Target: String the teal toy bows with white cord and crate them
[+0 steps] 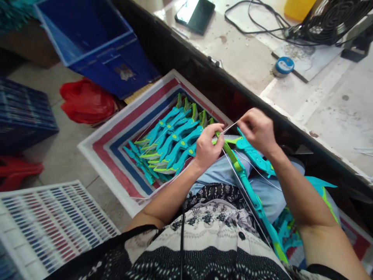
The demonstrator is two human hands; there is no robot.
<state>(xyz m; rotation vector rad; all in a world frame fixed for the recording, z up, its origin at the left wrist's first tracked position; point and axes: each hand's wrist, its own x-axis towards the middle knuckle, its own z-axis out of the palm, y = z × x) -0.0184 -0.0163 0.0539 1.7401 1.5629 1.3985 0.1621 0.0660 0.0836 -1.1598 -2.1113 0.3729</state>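
White string [229, 128] ran taut between the pinching fingertips of the right hand [256, 130] and the left hand [207, 147], which also clasped the upper end of a teal and lime toy bow [234, 159] slanting across the lap. Just left, a striped tray [116, 144] held stacked bows [169, 146]; beyond stood a workbench [335, 105].

blue crate [87, 35]: cut by top edge | yellow container [298, 7]: likewise | string [230, 127] end: hidden in right hand [258, 130]
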